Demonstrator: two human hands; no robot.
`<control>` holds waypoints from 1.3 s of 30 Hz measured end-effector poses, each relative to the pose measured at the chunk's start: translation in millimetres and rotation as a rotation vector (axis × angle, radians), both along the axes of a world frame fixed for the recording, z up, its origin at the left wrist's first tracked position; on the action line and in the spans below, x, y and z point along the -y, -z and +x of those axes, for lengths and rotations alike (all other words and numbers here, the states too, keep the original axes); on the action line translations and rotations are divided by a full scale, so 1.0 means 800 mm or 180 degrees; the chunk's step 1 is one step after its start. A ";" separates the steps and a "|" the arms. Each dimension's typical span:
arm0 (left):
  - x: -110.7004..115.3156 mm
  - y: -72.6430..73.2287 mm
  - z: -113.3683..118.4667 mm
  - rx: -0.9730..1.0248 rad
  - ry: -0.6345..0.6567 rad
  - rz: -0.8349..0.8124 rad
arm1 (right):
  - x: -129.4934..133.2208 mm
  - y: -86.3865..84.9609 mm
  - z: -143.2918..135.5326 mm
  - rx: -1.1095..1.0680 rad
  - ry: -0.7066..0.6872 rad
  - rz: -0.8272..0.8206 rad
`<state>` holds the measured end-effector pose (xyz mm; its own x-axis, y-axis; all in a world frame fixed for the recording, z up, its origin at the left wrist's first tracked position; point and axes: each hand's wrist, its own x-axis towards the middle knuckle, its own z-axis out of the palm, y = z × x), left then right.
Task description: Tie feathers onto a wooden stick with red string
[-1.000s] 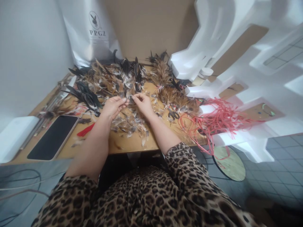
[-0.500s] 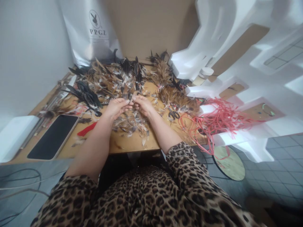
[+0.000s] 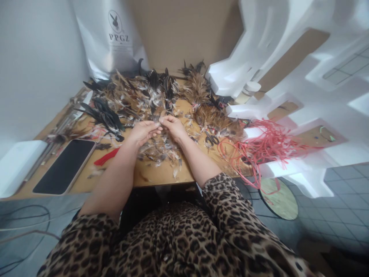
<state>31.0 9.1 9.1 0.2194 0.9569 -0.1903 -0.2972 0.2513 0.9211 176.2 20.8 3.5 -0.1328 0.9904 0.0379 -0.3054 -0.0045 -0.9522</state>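
Observation:
My left hand (image 3: pixel 144 131) is closed in a pinch above the wooden table, its fingertips almost meeting those of my right hand (image 3: pixel 172 127). My right hand pinches too, thumb against forefinger. Between the fingertips shows a small brownish feather (image 3: pixel 162 114); most of it is hidden by the fingers. Beneath both hands lies a scatter of loose brown and white feathers (image 3: pixel 161 151). Just beyond the hands spreads a heap of brown feathers (image 3: pixel 127 92), with black feathers (image 3: pixel 105 115) bunched to the left.
Black-handled scissors (image 3: pixel 211 138) lie right of my hands, near a brown feather bundle (image 3: pixel 216 120). Red plastic strips (image 3: pixel 268 140) hang over white foam packaging (image 3: pixel 276 169). A phone (image 3: pixel 65 167) and a red strip (image 3: pixel 106 157) lie on the left. A silver bag (image 3: pixel 115 57) stands behind.
My fingertips have shifted slightly, and less of the feather shows between them. The dark feather tip by my left fingers no longer stands out. The rest looks unchanged.

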 end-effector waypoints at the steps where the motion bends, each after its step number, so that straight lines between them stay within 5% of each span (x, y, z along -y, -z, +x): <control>1: 0.000 0.001 0.000 -0.0062 0.0011 0.0042 | 0.000 0.000 0.000 0.0011 -0.0005 -0.0001; 11: -0.004 0.011 0.001 -0.0701 0.0012 0.0462 | -0.001 -0.001 0.006 0.0294 -0.0099 -0.0105; 16: -0.004 0.008 -0.001 -0.0548 -0.0272 0.0369 | -0.007 -0.014 0.038 0.1633 -0.0122 0.0325; 20: -0.006 0.007 -0.002 -0.0419 -0.0422 0.0324 | -0.009 -0.022 0.063 0.2563 -0.0706 0.0601; 27: -0.004 0.004 -0.002 -0.0409 -0.0302 0.0280 | -0.013 -0.008 0.063 0.3860 -0.0875 0.1048; 33: 0.003 -0.009 0.000 -0.0397 -0.0213 0.0147 | -0.019 -0.006 0.063 0.3568 -0.0665 0.1381; 39: 0.001 -0.004 -0.005 -0.0272 -0.0219 0.0212 | -0.018 -0.013 0.071 0.3447 -0.0550 0.1546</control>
<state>27.0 8.0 12.7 0.1386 0.9802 -0.1411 -0.2313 0.1706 0.9578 232.6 35.5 14.0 -0.4561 0.8696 0.1892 0.6248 0.4642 -0.6278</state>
